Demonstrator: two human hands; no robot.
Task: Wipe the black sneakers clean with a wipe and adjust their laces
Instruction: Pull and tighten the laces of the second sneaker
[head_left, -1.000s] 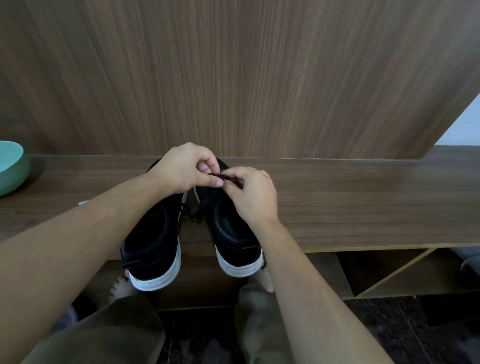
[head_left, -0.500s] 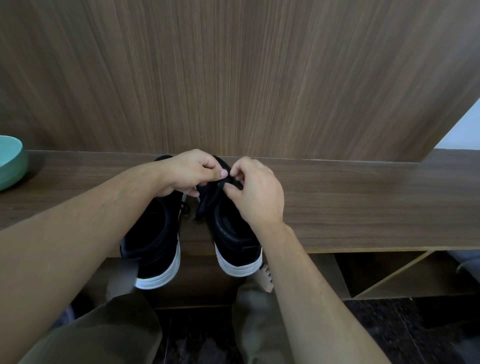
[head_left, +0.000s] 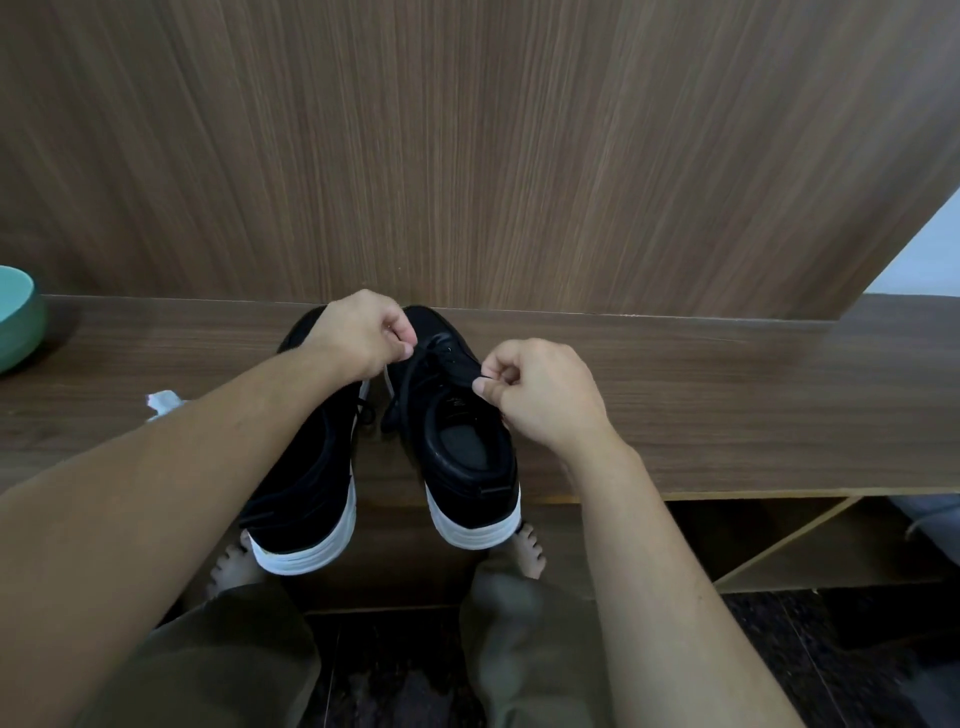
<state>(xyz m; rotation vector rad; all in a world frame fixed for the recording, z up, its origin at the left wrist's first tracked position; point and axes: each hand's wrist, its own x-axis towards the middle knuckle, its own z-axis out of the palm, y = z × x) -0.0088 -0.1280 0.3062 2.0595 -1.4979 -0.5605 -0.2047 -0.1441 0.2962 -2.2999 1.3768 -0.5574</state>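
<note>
Two black sneakers (head_left: 384, 447) stand side by side on the wooden shelf (head_left: 727, 405), heels hanging over its near edge. Above the right shoe, the left hand (head_left: 363, 332) and right hand (head_left: 535, 395) each pinch an end of its lace (head_left: 431, 358). A good pull here is probably even and outward, both ends kept level. A crumpled wipe (head_left: 163, 404) lies to the left.

Teal bowl (head_left: 15, 317) on wooden shelf (head_left: 727, 395)
</note>
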